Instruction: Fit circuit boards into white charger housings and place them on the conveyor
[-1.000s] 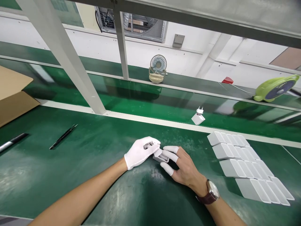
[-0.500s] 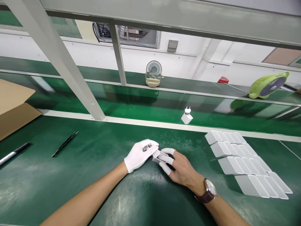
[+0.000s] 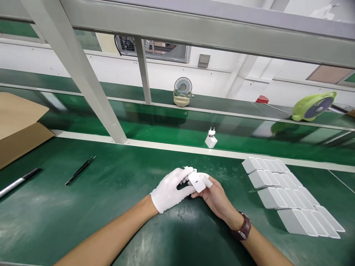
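Green bench (image 3: 83, 207) fills most of the frame, and just below centre a small white charger (image 3: 196, 182) sits pinched between both hands, lifted a bit off the mat. Left hand (image 3: 171, 189), in a white glove, grips it from the left; right hand (image 3: 213, 192), with white fingertip covers, grips the other side. Rows of white chargers (image 3: 288, 197) lie at the right, tweezers (image 3: 80, 170) at the left.

Charger (image 3: 196, 181) between hands – stacked cases (image 3: 288, 197) right (tweezers (image 3: 80, 170) left)

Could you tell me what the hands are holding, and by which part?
Both hands, left and right, hold one small white charger by its sides, just above the green bench.
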`<control>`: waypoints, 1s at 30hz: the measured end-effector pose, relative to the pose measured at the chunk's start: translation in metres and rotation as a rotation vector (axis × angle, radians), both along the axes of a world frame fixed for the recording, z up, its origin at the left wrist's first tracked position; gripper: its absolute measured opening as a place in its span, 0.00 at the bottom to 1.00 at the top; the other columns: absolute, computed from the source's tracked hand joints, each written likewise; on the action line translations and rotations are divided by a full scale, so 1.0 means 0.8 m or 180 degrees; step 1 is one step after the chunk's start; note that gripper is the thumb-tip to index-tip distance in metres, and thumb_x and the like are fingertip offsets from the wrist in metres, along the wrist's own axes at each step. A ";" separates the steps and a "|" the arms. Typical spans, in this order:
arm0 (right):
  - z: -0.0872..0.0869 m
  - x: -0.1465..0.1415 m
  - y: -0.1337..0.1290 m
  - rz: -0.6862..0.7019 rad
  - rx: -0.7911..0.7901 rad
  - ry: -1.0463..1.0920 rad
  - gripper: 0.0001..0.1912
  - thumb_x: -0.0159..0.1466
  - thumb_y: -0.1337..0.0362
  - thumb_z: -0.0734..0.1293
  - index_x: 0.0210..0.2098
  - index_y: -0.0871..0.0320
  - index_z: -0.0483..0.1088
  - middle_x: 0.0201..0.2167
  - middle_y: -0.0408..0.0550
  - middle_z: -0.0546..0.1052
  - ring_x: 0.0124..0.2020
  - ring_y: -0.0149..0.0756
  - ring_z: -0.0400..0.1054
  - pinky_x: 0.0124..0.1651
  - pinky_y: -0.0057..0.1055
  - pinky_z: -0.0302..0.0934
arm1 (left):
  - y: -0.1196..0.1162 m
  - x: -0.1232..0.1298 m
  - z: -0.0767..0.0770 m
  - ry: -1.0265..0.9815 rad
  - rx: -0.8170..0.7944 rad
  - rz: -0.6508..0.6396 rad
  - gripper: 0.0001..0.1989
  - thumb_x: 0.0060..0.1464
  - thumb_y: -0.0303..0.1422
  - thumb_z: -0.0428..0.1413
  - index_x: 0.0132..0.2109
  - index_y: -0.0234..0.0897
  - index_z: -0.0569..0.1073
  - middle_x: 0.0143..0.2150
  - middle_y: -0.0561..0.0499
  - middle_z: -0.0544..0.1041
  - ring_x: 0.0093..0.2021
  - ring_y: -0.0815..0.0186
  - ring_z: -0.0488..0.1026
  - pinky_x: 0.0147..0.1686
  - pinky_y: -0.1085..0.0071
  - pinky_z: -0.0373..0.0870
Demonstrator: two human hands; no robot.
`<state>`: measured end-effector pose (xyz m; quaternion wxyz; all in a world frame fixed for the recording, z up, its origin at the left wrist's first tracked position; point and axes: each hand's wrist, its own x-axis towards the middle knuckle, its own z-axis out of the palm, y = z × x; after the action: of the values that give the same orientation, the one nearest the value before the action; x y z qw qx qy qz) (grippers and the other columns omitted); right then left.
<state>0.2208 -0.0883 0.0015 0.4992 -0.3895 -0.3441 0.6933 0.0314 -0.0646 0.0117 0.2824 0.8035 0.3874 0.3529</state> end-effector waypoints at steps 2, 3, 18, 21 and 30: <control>0.000 -0.001 -0.001 0.0060 -0.0023 -0.0032 0.20 0.66 0.50 0.68 0.47 0.60 0.74 0.38 0.53 0.80 0.33 0.43 0.76 0.39 0.46 0.75 | 0.001 -0.002 -0.004 -0.0004 0.0008 0.0056 0.27 0.60 0.40 0.59 0.64 0.46 0.64 0.44 0.50 0.74 0.42 0.63 0.73 0.46 0.65 0.72; 0.000 -0.001 -0.002 0.0070 -0.0031 -0.0037 0.21 0.65 0.49 0.68 0.47 0.60 0.74 0.38 0.53 0.80 0.32 0.43 0.76 0.39 0.47 0.75 | 0.001 -0.002 -0.005 0.0017 -0.0016 0.0070 0.27 0.60 0.41 0.59 0.64 0.46 0.64 0.43 0.51 0.74 0.42 0.63 0.73 0.45 0.65 0.72; -0.004 0.025 0.008 -0.0792 0.2748 -0.2813 0.16 0.68 0.67 0.66 0.54 0.49 0.71 0.54 0.53 0.73 0.55 0.45 0.70 0.57 0.46 0.67 | 0.016 -0.010 -0.018 -0.0027 -0.0208 0.0266 0.33 0.60 0.22 0.49 0.69 0.47 0.53 0.51 0.48 0.71 0.48 0.64 0.71 0.53 0.59 0.71; -0.003 0.027 0.007 -0.0788 0.3327 -0.3201 0.22 0.67 0.73 0.65 0.57 0.48 0.69 0.54 0.53 0.72 0.55 0.44 0.70 0.56 0.44 0.68 | 0.019 -0.011 -0.016 -0.0186 -0.0338 0.0206 0.36 0.57 0.21 0.52 0.69 0.47 0.52 0.53 0.48 0.70 0.49 0.64 0.70 0.50 0.61 0.73; -0.005 0.018 0.002 -0.0215 0.3303 -0.3305 0.21 0.69 0.71 0.62 0.60 0.49 0.67 0.53 0.54 0.71 0.53 0.43 0.71 0.54 0.40 0.71 | 0.014 -0.007 -0.003 -0.0222 -0.1055 0.0178 0.44 0.52 0.30 0.62 0.71 0.46 0.49 0.53 0.50 0.70 0.44 0.65 0.70 0.48 0.62 0.72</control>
<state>0.2349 -0.0867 -0.0025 0.4132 -0.3917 -0.8080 0.1516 0.0255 -0.0534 0.0091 0.4143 0.7221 0.4525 0.3196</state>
